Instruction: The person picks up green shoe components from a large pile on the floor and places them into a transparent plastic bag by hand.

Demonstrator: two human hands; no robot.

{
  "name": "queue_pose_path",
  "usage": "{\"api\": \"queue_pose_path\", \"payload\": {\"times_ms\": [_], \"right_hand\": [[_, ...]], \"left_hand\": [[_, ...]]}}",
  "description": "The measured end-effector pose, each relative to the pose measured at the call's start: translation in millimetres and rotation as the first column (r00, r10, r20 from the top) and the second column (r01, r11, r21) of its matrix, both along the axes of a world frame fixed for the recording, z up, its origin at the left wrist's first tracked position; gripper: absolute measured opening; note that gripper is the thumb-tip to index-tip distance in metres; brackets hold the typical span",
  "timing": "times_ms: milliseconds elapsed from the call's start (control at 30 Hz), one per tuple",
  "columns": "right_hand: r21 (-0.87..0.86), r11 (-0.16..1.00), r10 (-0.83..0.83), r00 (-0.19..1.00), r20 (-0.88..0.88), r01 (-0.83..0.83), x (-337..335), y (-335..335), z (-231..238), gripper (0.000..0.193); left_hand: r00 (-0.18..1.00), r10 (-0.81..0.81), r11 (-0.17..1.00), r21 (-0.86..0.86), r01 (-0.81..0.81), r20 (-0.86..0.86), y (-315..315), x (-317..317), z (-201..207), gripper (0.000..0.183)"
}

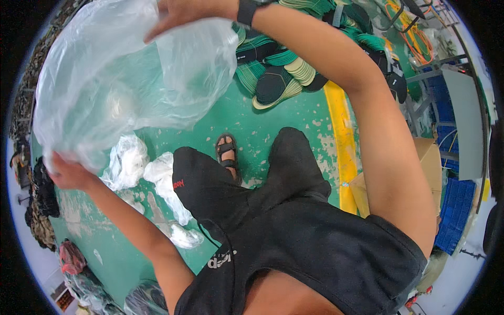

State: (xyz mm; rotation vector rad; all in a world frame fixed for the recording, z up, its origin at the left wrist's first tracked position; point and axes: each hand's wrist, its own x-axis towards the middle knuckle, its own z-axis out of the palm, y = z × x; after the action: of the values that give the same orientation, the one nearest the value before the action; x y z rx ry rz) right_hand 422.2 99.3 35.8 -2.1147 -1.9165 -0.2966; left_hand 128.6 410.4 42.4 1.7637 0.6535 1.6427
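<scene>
Translucent plastic bag (139,79) spreads above the green floor (296,113) between my left hand (70,174) and right hand (189,10), likely light, limp, slippery, best held by its edges. My right fingers (156,31) splay; whether either hand grips, I cannot tell.

Worn green floor (252,119); yellow stripe (341,137)

Spread wide between the left hand (71,172) and the right hand (186,11), at the upper left: a large, thin plastic bag (105,68). Colourless and see-through, with a milky sheen and green floor (252,118) tinting the middle. Creased all over, billowing rather than flat, cloudier toward the left. Bunched and blurred around the left hand; hanging with a loose, uneven edge below the right.
</scene>
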Motion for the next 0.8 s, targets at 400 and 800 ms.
{"api": "queue_pose_path", "payload": {"times_ms": [400,800], "right_hand": [[0.359,0.710,-0.239,0.687,-0.686,0.605,65,-92,-309,0.057],[-0.518,0.135,-0.972,0.011,-0.235,0.845,38,-77,-437,0.130]], "left_hand": [[0.572,-0.353,0.915,-0.402,0.044,-0.741,-64,-19,-261,0.038],[0.546,-0.276,0.946,-0.324,0.009,-0.791,-79,33,-219,0.034]]}}
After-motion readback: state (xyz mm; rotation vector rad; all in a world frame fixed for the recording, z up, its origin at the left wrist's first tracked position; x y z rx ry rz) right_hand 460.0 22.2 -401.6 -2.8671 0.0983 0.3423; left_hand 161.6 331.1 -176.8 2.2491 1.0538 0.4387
